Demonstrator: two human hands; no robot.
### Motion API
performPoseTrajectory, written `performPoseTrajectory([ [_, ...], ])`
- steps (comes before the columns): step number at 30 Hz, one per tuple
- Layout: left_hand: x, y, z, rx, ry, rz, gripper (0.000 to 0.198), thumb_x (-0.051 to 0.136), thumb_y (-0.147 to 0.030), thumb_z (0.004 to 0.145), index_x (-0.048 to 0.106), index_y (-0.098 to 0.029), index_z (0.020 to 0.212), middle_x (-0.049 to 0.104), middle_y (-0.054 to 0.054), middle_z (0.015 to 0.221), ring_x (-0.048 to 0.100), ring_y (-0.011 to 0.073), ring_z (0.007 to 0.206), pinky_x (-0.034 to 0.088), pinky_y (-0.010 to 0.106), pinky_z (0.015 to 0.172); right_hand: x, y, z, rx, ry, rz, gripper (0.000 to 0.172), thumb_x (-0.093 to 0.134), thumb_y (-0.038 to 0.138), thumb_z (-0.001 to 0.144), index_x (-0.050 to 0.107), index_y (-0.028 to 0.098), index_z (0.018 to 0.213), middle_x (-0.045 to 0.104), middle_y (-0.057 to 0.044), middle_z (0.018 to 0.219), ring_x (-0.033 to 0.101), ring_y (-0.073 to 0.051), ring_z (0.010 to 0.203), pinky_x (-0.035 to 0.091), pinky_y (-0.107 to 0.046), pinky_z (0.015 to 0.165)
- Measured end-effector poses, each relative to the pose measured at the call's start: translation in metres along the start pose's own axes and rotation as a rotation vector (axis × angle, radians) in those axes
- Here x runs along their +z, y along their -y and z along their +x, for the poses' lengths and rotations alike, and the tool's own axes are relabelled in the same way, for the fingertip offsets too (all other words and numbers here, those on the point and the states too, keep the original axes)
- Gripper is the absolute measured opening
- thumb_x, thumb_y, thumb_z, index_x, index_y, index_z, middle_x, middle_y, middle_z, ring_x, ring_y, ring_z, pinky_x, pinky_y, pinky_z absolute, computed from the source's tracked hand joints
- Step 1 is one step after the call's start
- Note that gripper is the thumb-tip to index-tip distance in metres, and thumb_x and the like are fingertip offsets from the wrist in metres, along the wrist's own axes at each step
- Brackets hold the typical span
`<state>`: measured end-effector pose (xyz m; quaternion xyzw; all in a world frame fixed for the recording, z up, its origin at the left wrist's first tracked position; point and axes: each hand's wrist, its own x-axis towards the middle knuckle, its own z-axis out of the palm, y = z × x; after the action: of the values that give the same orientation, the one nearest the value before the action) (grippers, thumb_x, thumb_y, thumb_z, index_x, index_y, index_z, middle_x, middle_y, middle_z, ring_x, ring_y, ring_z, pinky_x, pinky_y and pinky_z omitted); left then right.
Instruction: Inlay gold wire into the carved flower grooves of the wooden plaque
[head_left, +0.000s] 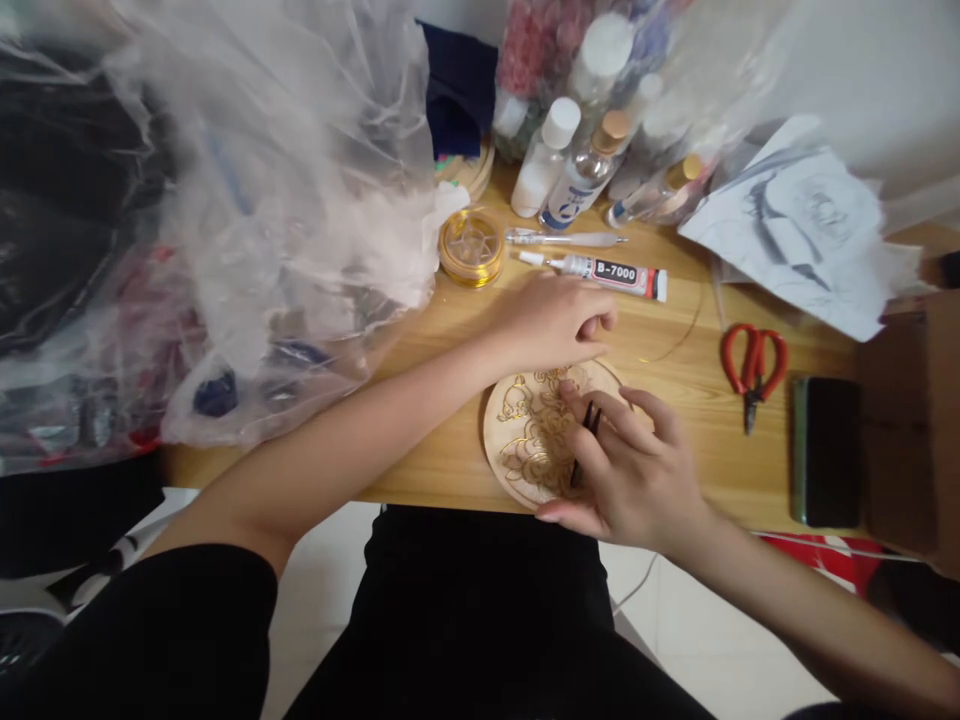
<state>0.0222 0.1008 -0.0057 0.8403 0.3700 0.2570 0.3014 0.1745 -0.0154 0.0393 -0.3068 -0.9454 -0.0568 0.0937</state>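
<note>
A round wooden board [496, 440] with a raised gold wire outline of flowers and leaves lies at the table's front edge. My right hand [637, 470] is over its right side, fingers bent around slim black tweezers [589, 418], partly hidden by the fingers. My left hand [555, 318] rests at the board's far edge with its fingers curled inward; what they hold, if anything, is hidden. Just beyond that hand lies a B-7000 glue tube [619, 275]. A thin strand of gold wire [679, 345] curves across the table to the right of my left hand.
A spool of gold wire [471, 247] and a pen [566, 238] lie behind the glue. Capped bottles [577, 190] stand at the back. Red-handled cutters [752, 370], a dark phone [826, 450] and a printed sheet [802, 225] are on the right. Plastic bags [300, 200] crowd the left.
</note>
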Motion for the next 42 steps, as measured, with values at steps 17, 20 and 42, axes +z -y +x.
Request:
performPoseTrajectory([
  [17, 0.0, 0.001, 0.001, -0.017, 0.021, -0.023, 0.012, 0.072, -0.022, 0.075, 0.063, -0.02, 0.083, 0.065, -0.004, 0.075, 0.06, 0.0151, 0.081, 0.038, 0.031, 0.074, 0.007, -0.021, 0.004, 0.287, -0.069, 0.471, 0.041, 0.031, 0.056, 0.093, 0.054, 0.023, 0.088, 0.068, -0.008, 0.077, 0.058, -0.025, 0.079, 0.042, -0.046, 0.078],
  [20, -0.001, 0.0, 0.001, -0.022, 0.025, -0.022, 0.009, 0.07, -0.021, 0.076, 0.063, -0.019, 0.081, 0.065, -0.004, 0.075, 0.058, 0.013, 0.076, 0.037, 0.029, 0.072, 0.015, -0.029, 0.002, 0.54, -0.229, 0.913, 0.033, 0.026, 0.048, 0.097, 0.045, 0.024, 0.086, 0.072, -0.008, 0.093, 0.064, -0.026, 0.093, 0.048, -0.046, 0.081],
  [42, 0.001, 0.001, 0.001, 0.005, -0.008, -0.013, 0.012, 0.071, -0.02, 0.073, 0.063, -0.019, 0.081, 0.065, -0.004, 0.073, 0.06, 0.0138, 0.078, 0.037, 0.03, 0.074, 0.011, -0.022, -0.009, 0.114, -0.051, 0.413, 0.051, 0.029, 0.063, 0.091, 0.055, 0.022, 0.106, 0.07, -0.008, 0.091, 0.054, -0.028, 0.089, 0.038, -0.049, 0.089],
])
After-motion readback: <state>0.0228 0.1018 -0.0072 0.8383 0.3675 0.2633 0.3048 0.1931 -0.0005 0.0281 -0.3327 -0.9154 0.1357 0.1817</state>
